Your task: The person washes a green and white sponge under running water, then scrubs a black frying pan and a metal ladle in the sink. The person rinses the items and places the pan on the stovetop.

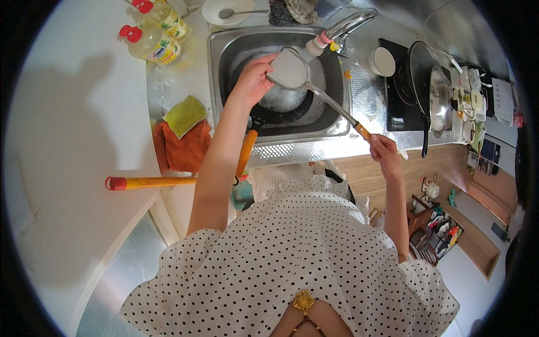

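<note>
Over the sink (pixel 214 84) I hold a metal wok spatula (pixel 332 103) with a wooden grip. My right hand (pixel 385 155) is closed around the end of that grip. At the other end, my left hand (pixel 256 79) pinches the edge of the wide blade; some of its fingers are hidden behind it. Below the blade sits a dark pan (pixel 276 116) with white suds (pixel 284 99) in it, its wooden handle (pixel 247 147) sticking out over the sink's front rim. The faucet (pixel 349 23) has its nozzle close to the blade's right side.
Left of the sink lie a green cloth (pixel 186 116) and an orange cloth (pixel 187 145), with detergent bottles (pixel 153 46) behind. A bowl with a spoon (pixel 227 12) stands at the back. To the right are a white bowl (pixel 382 61), a cooktop (pixel 396 113), a pan and a lid (pixel 440 101).
</note>
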Action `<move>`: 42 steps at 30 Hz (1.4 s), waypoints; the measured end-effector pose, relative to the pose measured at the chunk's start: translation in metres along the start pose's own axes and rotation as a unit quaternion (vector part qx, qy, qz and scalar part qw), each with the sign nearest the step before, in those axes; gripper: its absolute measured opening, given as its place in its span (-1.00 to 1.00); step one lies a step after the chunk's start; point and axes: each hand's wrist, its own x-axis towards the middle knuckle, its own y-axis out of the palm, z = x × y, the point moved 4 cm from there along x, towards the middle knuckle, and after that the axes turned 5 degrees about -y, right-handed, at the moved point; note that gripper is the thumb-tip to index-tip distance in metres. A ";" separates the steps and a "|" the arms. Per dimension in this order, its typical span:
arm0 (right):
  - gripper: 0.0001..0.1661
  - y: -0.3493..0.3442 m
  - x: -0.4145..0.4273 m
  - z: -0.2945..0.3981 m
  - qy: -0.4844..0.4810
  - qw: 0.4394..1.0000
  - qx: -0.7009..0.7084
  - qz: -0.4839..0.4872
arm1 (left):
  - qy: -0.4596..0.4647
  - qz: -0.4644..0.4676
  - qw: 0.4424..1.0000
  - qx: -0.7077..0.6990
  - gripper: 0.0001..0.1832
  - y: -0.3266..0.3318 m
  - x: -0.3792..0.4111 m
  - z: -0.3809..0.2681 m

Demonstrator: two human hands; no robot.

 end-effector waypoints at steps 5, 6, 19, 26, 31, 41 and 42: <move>-0.65 0.015 0.009 -0.001 0.000 1.000 -0.024 -0.008 | -0.003 -0.122 0.984 -0.128 -0.73 -0.021 0.027 0.062; -0.65 0.019 0.010 0.000 0.000 0.999 -0.046 -0.020 | -0.020 -0.118 0.980 -0.161 -0.75 -0.028 0.032 0.078; -0.61 0.068 0.148 0.026 0.038 0.992 -0.040 0.113 | 0.014 -0.155 0.962 -0.225 -0.85 -0.021 0.012 0.100; -0.65 0.029 0.277 0.023 0.150 0.896 0.419 -0.006 | -0.022 -0.141 0.908 -0.393 -0.84 -0.013 -0.024 0.084; -0.68 0.064 0.244 0.054 -0.017 0.999 0.040 -0.005 | -0.213 0.093 0.767 -0.598 -0.74 -0.016 -0.052 0.101; -0.49 0.409 0.119 0.030 -0.630 0.609 -0.345 0.337 | -0.148 0.089 0.797 -0.578 -0.80 -0.022 -0.081 0.126; -0.36 0.443 0.103 0.028 -0.554 0.610 -0.434 0.364 | -0.108 0.071 0.829 -0.545 -0.80 -0.020 -0.089 0.120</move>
